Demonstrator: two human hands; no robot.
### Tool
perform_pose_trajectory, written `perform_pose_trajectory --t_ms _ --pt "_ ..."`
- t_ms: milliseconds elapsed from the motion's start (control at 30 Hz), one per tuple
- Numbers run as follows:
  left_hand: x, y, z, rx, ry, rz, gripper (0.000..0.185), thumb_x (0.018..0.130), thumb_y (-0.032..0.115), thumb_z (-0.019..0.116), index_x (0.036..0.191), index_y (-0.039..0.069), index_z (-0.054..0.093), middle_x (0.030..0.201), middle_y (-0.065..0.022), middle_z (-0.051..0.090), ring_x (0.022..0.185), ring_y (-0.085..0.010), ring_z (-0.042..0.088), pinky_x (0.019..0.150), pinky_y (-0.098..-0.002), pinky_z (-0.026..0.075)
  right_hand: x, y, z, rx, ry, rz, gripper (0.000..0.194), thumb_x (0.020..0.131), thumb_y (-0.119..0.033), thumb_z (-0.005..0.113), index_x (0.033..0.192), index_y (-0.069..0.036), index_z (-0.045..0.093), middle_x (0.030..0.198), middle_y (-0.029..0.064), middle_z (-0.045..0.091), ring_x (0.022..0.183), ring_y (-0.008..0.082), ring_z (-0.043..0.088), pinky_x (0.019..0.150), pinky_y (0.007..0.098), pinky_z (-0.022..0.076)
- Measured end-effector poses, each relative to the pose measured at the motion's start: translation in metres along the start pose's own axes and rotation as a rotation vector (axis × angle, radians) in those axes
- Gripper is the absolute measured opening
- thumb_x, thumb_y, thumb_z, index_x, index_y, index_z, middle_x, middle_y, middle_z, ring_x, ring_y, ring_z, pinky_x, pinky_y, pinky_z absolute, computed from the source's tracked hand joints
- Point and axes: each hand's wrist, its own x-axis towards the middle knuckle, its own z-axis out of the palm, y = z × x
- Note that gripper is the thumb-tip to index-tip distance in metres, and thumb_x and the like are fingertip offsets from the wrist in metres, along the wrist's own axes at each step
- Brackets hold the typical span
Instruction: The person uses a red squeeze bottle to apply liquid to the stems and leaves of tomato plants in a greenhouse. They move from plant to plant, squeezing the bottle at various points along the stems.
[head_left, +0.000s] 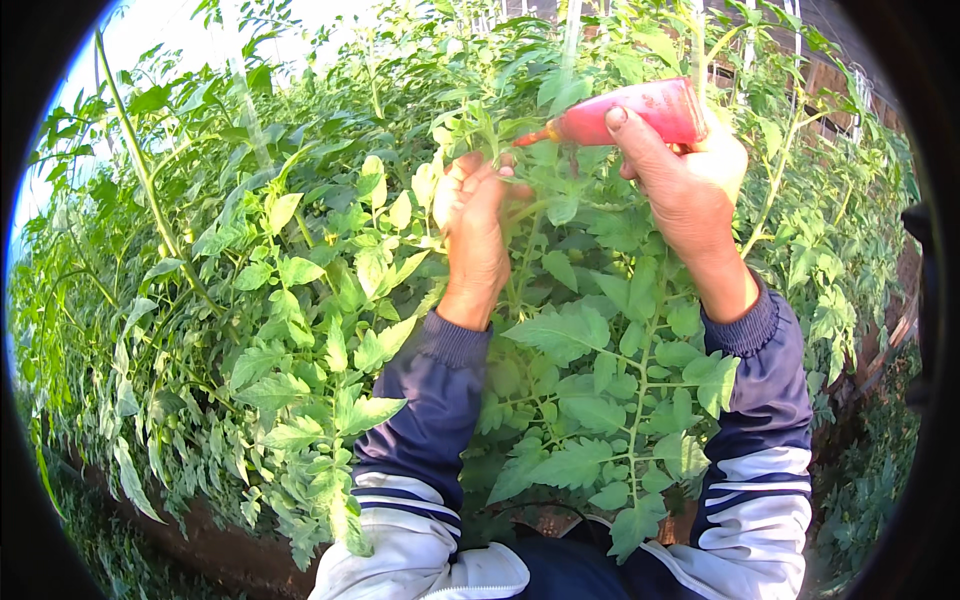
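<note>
My right hand (686, 180) grips a squeeze bottle (630, 112) of red liquid, tilted on its side, its narrow orange-red nozzle pointing left. The nozzle tip is close to a leafy shoot tip (491, 135) of a tomato plant; whether the two touch I cannot tell. Just below that tip, my left hand (480, 199) has its fingers curled around the shoot, partly behind leaves. Broad tomato leaves (577, 330) hang between my forearms.
Dense tomato plants fill both sides, with a long bare stem (139, 161) leaning at the left. Pale support strings (574, 37) hang from above. A wooden wall (832, 105) stands behind at the upper right. Bare soil (225, 547) shows at lower left.
</note>
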Motion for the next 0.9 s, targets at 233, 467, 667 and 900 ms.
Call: perform_pose_trajectory --t_ms 233,467,667,900 --pt "0.012 0.011 0.000 0.017 -0.132 -0.086 0.066 0.083 0.017 0.078 0.135 0.004 0.039 0.106 -0.0068 0.071 0.079 -0.0138 0.061 0.070 -0.0308 0.045 -0.004 0.009 0.003 0.159 -0.006 -0.007 0.020 0.088 -0.012 0.075 0.102 0.001 0.071 0.080 0.0009 0.068 0.059 0.0042 0.056 0.053 0.0183 0.0424" --pt "0.007 0.014 0.009 -0.124 -0.106 -0.071 0.072 0.082 0.004 0.077 0.139 -0.002 0.034 0.100 -0.0105 0.071 0.077 -0.0128 0.061 0.068 -0.0257 0.048 -0.005 0.009 0.000 0.186 -0.009 -0.003 0.009 0.089 0.000 0.068 0.095 0.005 0.070 0.091 0.0072 0.072 0.082 0.0098 0.064 0.074 0.0253 0.0524" --pt "0.004 0.016 0.012 -0.160 -0.098 -0.121 0.071 0.083 0.002 0.077 0.139 -0.003 0.034 0.099 -0.0112 0.071 0.078 -0.0129 0.062 0.070 -0.0256 0.049 -0.005 0.013 0.002 0.159 -0.012 0.029 0.010 0.088 -0.003 0.070 0.096 0.004 0.071 0.086 0.0050 0.073 0.078 0.0081 0.065 0.072 0.0245 0.0528" --pt "0.003 0.016 0.008 -0.134 -0.104 -0.084 0.073 0.083 0.001 0.076 0.141 -0.005 0.032 0.099 -0.0102 0.070 0.084 -0.0134 0.064 0.071 -0.0265 0.048 -0.006 0.015 0.001 0.093 0.013 0.003 0.011 0.088 -0.005 0.071 0.095 0.003 0.072 0.083 0.0022 0.072 0.070 0.0056 0.061 0.065 0.0228 0.0506"
